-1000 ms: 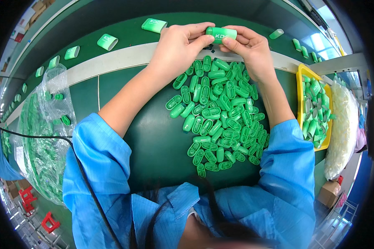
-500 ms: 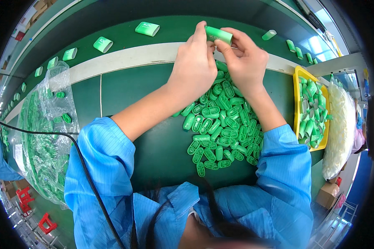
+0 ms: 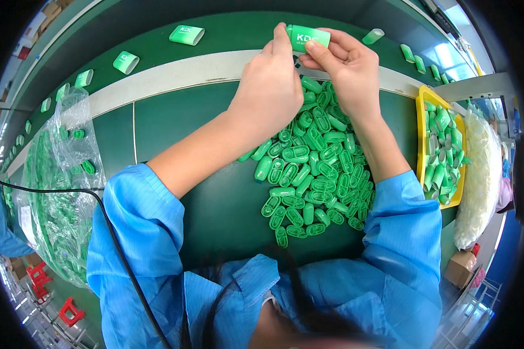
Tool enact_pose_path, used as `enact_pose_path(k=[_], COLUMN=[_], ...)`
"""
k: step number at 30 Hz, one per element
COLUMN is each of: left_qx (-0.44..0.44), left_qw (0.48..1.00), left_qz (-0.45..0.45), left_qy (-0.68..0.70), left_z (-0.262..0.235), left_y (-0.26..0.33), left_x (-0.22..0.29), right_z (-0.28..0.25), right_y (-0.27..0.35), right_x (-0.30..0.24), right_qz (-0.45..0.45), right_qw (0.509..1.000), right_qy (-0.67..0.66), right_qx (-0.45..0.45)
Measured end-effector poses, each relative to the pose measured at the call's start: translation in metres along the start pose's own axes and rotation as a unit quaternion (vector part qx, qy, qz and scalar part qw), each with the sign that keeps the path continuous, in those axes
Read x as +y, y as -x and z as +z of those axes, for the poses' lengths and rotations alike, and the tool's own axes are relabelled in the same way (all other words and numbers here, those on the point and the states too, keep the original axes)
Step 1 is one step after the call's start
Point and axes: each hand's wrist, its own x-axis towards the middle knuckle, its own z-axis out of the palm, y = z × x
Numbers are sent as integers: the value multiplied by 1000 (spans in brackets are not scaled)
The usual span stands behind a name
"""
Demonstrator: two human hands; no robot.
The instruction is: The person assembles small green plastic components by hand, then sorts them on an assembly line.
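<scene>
A flat oval green sleeve (image 3: 308,34) with white print is held between my two hands, above the pale rail at the belt's near edge. My right hand (image 3: 355,72) grips its right part, thumb on the printed face and fingers behind. At the left end, the raised fingers of my left hand (image 3: 268,84) press against the sleeve; its other fingers are curled and partly hidden. A narrow darker green band shows at that end, but I cannot tell if it is a separate cap. Beneath my hands, a heap of oval green caps (image 3: 315,185) spreads over the dark green worktop (image 3: 215,227).
Printed sleeves (image 3: 186,35) lie spaced along the green belt (image 3: 236,29) beyond the pale rail (image 3: 174,72). At left is a clear plastic bag (image 3: 55,192) of green parts, with a black cable (image 3: 108,209) nearby. A yellow tray (image 3: 420,136) of sleeves and a whitish bag (image 3: 478,174) stand right.
The sleeve has turned so its printed face shows more fully; both hands have shifted slightly upward. Sleeves on the belt have moved left.
</scene>
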Motion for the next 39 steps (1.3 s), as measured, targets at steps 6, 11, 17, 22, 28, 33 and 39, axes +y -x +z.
enact_pose_path(k=[6, 11, 17, 22, 28, 33, 39], left_qx=[-32, -28, -20, -261, -254, -224, -128], left_qw=[984, 986, 985, 946, 943, 967, 910], left_qz=[-94, -149, 74, 40, 49, 20, -263], left_qy=[149, 75, -157, -187, -211, -121, 295], left_z=[-7, -16, -28, -15, -6, -17, -28], left_y=[-30, -49, -47, -32, -19, -21, -32], left_x=[-27, -67, -41, 30, 22, 10, -24], right_z=[-12, -37, -83, -104, -96, -76, -49], right_y=[-15, -30, -47, -62, -50, -28, -12], right_x=[4, 20, 29, 33, 19, 9, 8], right_qz=[18, 5, -135, -232, -60, 79, 84], right_qw=[999, 989, 849, 734, 837, 996, 988], right_qy=[28, 136, 488, 624, 537, 35, -92], right_qx=[-21, 57, 149, 132, 90, -26, -88])
